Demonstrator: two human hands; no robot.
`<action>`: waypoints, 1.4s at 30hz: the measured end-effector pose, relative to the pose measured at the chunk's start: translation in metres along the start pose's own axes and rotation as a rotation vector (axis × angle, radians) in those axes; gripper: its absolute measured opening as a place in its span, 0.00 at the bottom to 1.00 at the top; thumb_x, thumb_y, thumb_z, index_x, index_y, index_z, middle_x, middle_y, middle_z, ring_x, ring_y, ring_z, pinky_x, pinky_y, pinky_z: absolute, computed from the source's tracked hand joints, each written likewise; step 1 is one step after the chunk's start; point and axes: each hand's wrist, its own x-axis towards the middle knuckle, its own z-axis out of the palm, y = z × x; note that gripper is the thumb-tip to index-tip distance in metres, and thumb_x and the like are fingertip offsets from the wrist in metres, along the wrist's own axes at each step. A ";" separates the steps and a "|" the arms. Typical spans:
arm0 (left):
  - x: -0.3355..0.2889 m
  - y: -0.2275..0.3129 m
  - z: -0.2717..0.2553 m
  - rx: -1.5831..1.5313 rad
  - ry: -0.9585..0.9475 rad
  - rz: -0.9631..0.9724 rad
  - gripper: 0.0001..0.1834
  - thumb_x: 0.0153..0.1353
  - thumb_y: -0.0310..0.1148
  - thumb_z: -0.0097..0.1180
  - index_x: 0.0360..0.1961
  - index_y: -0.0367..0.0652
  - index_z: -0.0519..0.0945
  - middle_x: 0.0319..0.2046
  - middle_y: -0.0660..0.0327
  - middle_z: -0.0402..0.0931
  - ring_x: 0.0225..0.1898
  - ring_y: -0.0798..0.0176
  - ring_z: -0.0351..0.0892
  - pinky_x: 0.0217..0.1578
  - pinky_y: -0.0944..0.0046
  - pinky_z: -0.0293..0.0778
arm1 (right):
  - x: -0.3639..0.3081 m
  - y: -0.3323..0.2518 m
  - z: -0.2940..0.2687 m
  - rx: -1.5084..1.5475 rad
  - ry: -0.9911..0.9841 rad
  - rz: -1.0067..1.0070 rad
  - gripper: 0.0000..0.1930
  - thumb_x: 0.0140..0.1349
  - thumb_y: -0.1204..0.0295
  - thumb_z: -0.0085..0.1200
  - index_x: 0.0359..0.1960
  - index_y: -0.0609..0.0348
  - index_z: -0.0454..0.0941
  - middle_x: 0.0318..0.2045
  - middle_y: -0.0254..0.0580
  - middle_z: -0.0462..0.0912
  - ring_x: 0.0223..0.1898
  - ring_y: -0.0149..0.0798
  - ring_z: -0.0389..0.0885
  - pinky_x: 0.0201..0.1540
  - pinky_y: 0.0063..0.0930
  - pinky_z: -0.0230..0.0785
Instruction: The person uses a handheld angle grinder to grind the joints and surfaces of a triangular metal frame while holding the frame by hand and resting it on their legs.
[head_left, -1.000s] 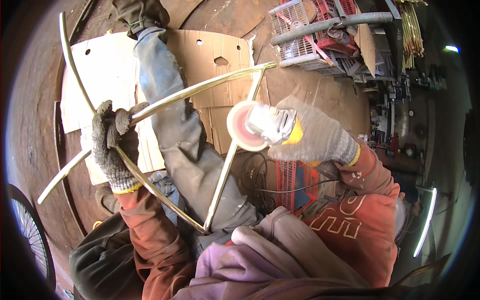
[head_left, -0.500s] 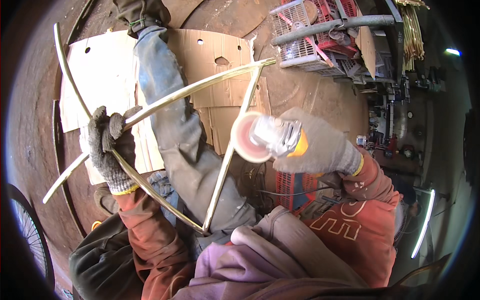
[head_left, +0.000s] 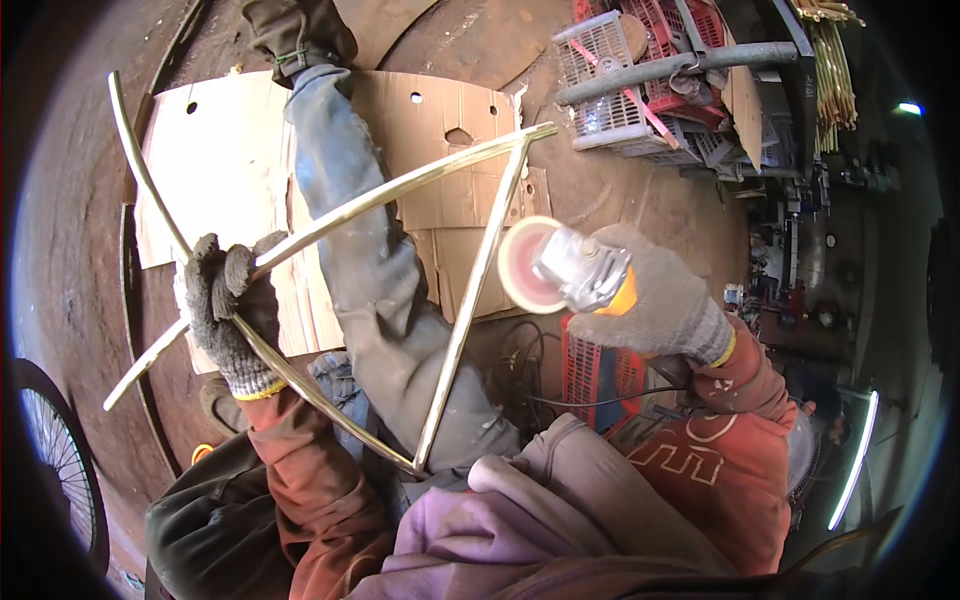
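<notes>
Grinder point(head_left: 584, 270) in right hand point(head_left: 662, 300) points left, long axis slanting forward.

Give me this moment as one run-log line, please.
left hand: gripping brass-coloured frame at a crossing | right hand: holding angle grinder | disc: beside frame, apparently not touching | cardboard: under outstretched leg

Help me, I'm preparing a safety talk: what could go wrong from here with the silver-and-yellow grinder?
The frame of brass-coloured metal bars is gripped only by the grey-gloved left hand, so it might twist if the round pink-and-cream disc on the grinder catches.

The frame also crosses over the leg in worn grey-blue trousers, so a slip might injure it.
</notes>
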 end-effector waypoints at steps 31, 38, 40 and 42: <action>0.003 -0.011 0.011 -0.107 -0.098 -0.107 0.16 0.80 0.29 0.52 0.58 0.28 0.81 0.20 0.69 0.70 0.34 0.64 0.75 0.69 0.38 0.73 | 0.039 -0.014 -0.014 0.003 -0.044 -0.081 0.42 0.50 0.47 0.82 0.60 0.61 0.78 0.46 0.51 0.88 0.48 0.51 0.90 0.52 0.44 0.81; 0.004 -0.013 0.018 -0.074 -0.117 -0.086 0.16 0.80 0.29 0.52 0.59 0.26 0.81 0.21 0.68 0.70 0.34 0.64 0.75 0.63 0.45 0.74 | 0.027 -0.021 -0.007 -0.055 -0.163 -0.086 0.41 0.50 0.47 0.81 0.58 0.62 0.79 0.49 0.54 0.87 0.50 0.51 0.89 0.54 0.43 0.81; 0.001 -0.015 0.032 -0.082 -0.035 -0.052 0.15 0.78 0.26 0.55 0.57 0.23 0.80 0.20 0.67 0.69 0.31 0.67 0.72 0.48 0.61 0.72 | 0.021 -0.031 -0.004 -0.077 -0.266 -0.100 0.41 0.50 0.47 0.81 0.58 0.61 0.79 0.49 0.54 0.87 0.50 0.52 0.89 0.54 0.44 0.80; 0.000 -0.014 0.023 -0.078 -0.003 -0.056 0.15 0.78 0.26 0.55 0.57 0.23 0.80 0.20 0.67 0.69 0.31 0.68 0.72 0.49 0.58 0.72 | 0.025 -0.016 -0.003 -0.044 -0.156 -0.182 0.40 0.50 0.49 0.81 0.59 0.60 0.79 0.49 0.54 0.87 0.50 0.54 0.89 0.55 0.44 0.80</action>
